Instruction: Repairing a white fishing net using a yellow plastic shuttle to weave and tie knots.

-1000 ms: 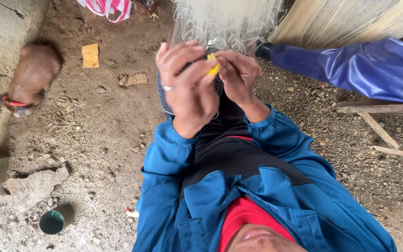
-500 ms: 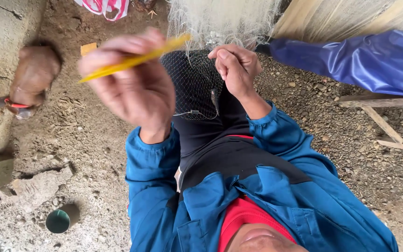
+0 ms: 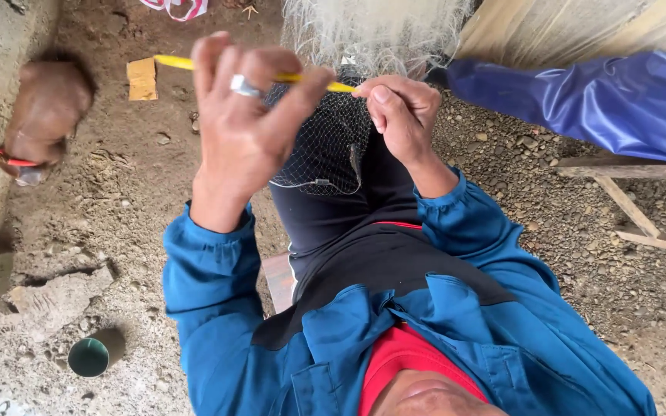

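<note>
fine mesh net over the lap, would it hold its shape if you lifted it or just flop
The fine pale mesh net would probably flop: it sags in loose folds from the right hand over the dark trousers. It looks light, since the thread is thin and see-through. It may snag easily on the slim yellow needle held in the left hand.

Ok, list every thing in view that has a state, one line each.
left hand: raised, fingers pinching the yellow netting needle.
right hand: closed on the net's edge, touching the needle's tip.
yellow netting needle: held level, off the ground.
fishing net: hanging, stretched over the lap.
green cup: lying on the gravel, mouth toward the camera.
</note>
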